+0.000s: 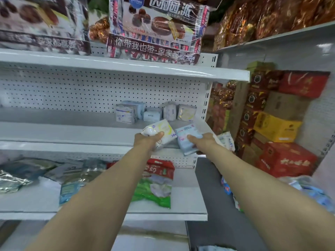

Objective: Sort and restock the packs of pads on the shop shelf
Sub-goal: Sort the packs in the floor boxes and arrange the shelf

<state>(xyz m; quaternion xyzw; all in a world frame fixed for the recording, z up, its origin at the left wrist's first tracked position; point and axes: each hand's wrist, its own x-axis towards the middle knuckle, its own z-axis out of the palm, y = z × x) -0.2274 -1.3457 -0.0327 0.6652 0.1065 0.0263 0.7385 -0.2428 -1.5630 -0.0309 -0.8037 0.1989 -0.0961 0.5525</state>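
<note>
- The white shelf unit (72, 134) with its pegboard back fills your view; the middle shelf is where the pads are.
- On the top shelf stands a wrapped cake box (157, 29). Its front reads "你带我也带·家家都喜", with the last character cut off.
- To your right, red and yellow cartons (288, 160) are stacked against the side wall; their gold lettering is too blurred to read.
- On the lower shelf lies a green-and-red bag (155, 185) with white characters on its red top.
- A small row of pad packs (155, 113) sits at the back right of the middle shelf, against the pegboard.
- Your left hand (148, 140) grips a white pack with yellow print (165, 130), thumb over the top, above the shelf's front edge.
- Your right hand (203, 142) holds a pale blue pack (186, 145) just beside it, thumb pressed on its face; the small print is unreadable.
</note>
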